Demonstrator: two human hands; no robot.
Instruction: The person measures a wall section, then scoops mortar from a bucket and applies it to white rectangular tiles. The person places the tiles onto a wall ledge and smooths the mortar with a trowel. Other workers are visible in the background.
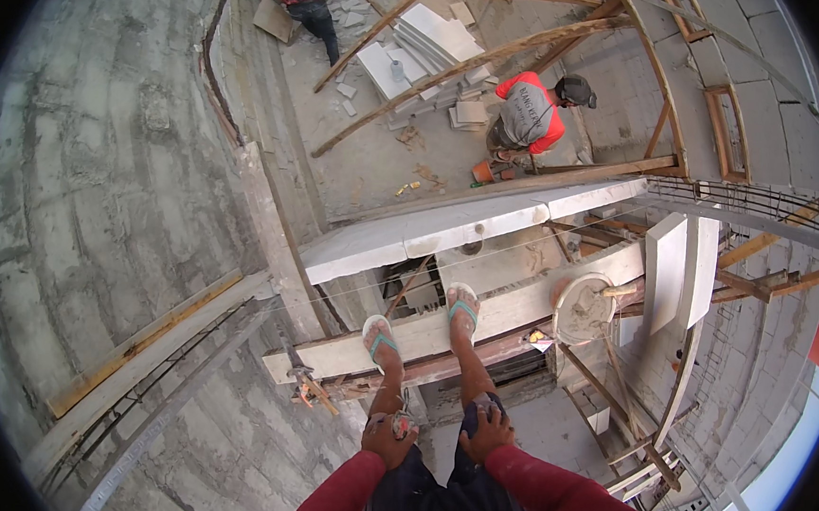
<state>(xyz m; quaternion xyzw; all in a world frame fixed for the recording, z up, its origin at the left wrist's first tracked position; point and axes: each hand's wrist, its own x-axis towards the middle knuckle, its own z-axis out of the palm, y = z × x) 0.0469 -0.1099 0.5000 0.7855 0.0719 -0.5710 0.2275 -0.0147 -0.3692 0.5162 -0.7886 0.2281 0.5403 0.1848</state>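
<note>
Standing on plank (518, 299), left hand (387, 443) and right hand (487, 438) at knees (481, 403), bucket (557, 313) nearby

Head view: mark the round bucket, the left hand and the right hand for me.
Round bucket (558, 313): head view, left side of its rim.
Left hand (386, 443): head view, back of the hand.
Right hand (487, 437): head view, back of the hand.

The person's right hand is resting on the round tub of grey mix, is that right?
No, not on the tub: the head view shows the person's right hand resting on their right leg.
</note>
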